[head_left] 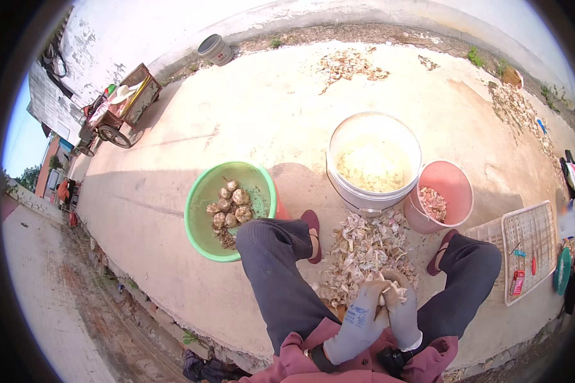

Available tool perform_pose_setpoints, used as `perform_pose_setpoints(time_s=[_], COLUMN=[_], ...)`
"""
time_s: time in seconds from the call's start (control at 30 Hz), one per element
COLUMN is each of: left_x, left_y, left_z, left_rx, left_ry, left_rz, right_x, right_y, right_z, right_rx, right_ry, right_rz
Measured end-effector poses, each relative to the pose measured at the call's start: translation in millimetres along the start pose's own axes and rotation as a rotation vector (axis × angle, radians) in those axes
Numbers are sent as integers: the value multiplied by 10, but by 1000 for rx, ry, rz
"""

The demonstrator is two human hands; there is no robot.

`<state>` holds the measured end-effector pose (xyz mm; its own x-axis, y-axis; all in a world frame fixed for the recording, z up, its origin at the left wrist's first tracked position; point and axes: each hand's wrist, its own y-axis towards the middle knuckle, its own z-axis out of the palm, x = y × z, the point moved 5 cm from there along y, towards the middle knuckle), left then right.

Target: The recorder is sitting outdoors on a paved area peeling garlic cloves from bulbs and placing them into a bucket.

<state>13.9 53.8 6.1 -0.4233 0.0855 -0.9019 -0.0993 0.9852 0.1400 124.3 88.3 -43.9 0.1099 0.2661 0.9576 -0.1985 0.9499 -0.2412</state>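
Both hands wear grey gloves and meet between my knees, over a heap of pale garlic skins [367, 255]. My left hand [358, 322] is closed, its fingers pressed against whitish garlic [397, 292]. Around the same garlic curls my right hand [404, 316]. The gloves partly cover the garlic, so I cannot tell whether it is a whole bulb or loose cloves. Several dirty garlic bulbs [231, 204] lie in a green basin [198, 236] by my left knee. Beyond the skins stands a white bucket [354, 198] with pale cloves inside; a pink bucket [457, 207] beside it contains pinkish cloves.
On the right, a cream plastic crate [546, 223] has a small red box [517, 282] on it. A cart [124, 105] stands far left, and a grey bucket [215, 50] leans near the wall. More skins [351, 66] are scattered at the back.
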Motion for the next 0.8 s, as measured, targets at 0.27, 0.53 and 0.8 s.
perform_pose_setpoints(time_s=[0.27, 0.53, 0.8], left_x=[-67, 272, -38], left_y=[-96, -74, 245], left_z=[146, 387, 218], left_rx=[-100, -163, -168], left_ry=[378, 583, 327], left_rz=[296, 278, 244], right_x=[-265, -43, 60], right_y=[409, 640, 637], right_z=[720, 1205, 1327], right_rx=[316, 384, 363], right_ry=[221, 294, 324], right_rz=[63, -32, -55])
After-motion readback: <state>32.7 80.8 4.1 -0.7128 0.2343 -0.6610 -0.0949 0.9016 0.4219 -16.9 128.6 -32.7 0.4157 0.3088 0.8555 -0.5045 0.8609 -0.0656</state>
